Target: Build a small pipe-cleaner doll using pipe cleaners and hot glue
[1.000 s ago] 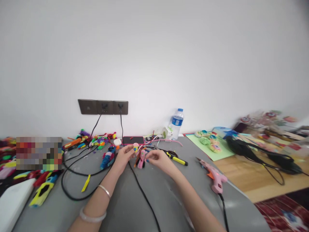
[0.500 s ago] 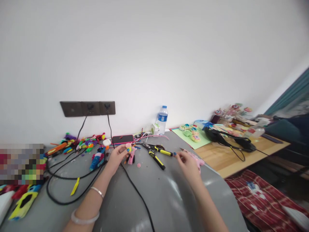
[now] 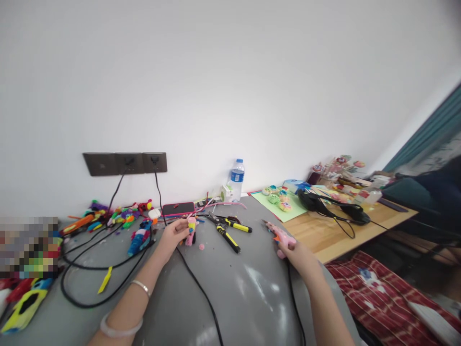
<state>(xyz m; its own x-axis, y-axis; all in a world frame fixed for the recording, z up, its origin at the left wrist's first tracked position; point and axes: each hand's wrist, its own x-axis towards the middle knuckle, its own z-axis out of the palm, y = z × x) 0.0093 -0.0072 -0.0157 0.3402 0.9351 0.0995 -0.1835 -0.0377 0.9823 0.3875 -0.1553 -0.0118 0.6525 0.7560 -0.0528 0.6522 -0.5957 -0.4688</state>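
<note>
My left hand (image 3: 173,238) is closed around a small pink and yellow craft piece (image 3: 192,224), held just above the grey table (image 3: 237,288). A blue bit shows at the fingertips. On the right, my right hand (image 3: 296,253) grips a pink hot glue gun (image 3: 283,235), its metal nozzle pointing left and away from me. A black cord hangs below that hand. Between the hands lie pliers (image 3: 228,236) with black and yellow handles, spread apart. A small pink scrap (image 3: 201,246) rests near my left hand.
Fuzzy colourful craft pieces (image 3: 124,216) and looped black cables (image 3: 66,283) lie on the left. A phone (image 3: 178,209) and a water bottle (image 3: 236,180) are at the wall. A wooden table (image 3: 317,238) holds green paper (image 3: 297,209) and a black strapped item (image 3: 331,205).
My right hand has moved away from the pliers' handles and taken hold of the glue gun. The left hand still holds the craft piece, now turned. The view has shifted slightly.
</note>
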